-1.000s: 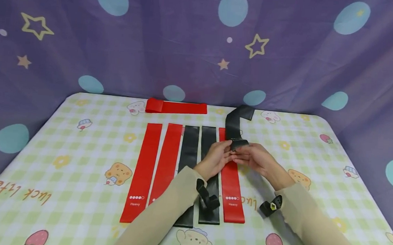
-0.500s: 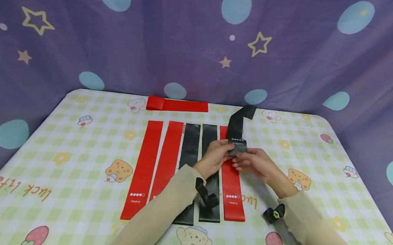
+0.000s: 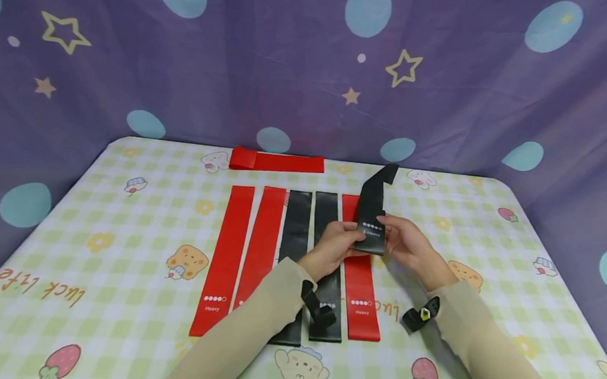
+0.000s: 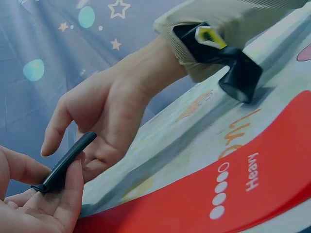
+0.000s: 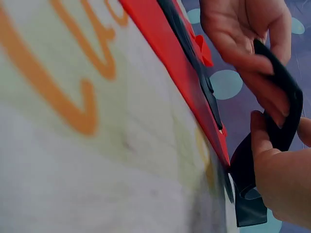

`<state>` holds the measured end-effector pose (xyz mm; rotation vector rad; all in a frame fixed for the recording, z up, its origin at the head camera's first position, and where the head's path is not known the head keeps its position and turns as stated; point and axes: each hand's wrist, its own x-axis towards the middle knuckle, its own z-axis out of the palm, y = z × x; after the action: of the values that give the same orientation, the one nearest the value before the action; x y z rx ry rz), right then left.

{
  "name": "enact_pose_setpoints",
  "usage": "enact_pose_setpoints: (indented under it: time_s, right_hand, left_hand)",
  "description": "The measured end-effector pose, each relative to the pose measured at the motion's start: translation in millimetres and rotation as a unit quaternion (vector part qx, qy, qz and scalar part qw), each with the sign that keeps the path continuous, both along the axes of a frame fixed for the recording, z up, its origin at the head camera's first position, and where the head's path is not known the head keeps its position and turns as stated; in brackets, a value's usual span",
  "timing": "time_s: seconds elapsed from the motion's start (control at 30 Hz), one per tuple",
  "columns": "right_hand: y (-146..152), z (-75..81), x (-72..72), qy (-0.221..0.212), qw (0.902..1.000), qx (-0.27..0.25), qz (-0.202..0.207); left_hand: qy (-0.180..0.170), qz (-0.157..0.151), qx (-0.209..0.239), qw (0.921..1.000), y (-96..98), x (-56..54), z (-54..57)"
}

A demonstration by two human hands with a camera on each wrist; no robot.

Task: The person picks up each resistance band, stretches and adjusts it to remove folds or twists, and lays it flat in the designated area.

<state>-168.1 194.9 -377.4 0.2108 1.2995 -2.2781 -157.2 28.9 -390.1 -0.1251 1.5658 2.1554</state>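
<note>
Both hands hold a black resistance band above the rightmost red band, its printed "X-Heavy" end facing up. My left hand pinches the near left edge, thumb on top and fingers beneath. From the other side, my right hand grips the right edge between thumb and fingers. In the right wrist view the black band is bent in a curve between the hands, and its tail hangs past the right hand. The band's far end twists away toward the table's back edge.
To the left lie two red bands and two black bands, side by side lengthwise. My left sleeve covers parts of them. A folded red band lies at the back edge. Behind the table hangs a purple curtain.
The band's near end has been turned from folded over to label upward and readable. My right hand has shifted from below the end to its right edge.
</note>
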Motion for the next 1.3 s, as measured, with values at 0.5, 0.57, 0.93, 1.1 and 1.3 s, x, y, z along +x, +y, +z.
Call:
enact_pose_setpoints:
  time_s: [0.5,0.57,0.93,1.1,1.3]
  right_hand:
    - [5.9,8.0,-20.0,-0.007,0.9972,-0.063,-0.039]
    - [7.9,7.8,-21.7,-0.011,0.9970,-0.068,-0.035]
    - [17.0,7.7,-30.2,-0.013,0.9992,-0.031,-0.022]
    - [21.8,12.0,-34.8,-0.003,0.9995,0.020,-0.024]
    - [26.0,14.8,-39.5,0.003,0.9986,0.040,-0.034]
  left_hand:
    - [0.023,-0.024,-0.019,0.9992,-0.3,22.3,3.8]
    - [0.027,-0.035,-0.021,0.9988,1.4,27.6,4.4]
    - [0.019,-0.063,-0.049,0.9967,6.3,49.9,7.3]
    - [0.029,-0.071,-0.054,0.9956,8.2,57.2,4.0]
    - [0.032,-0.094,-0.073,0.9924,8.1,68.4,5.8]
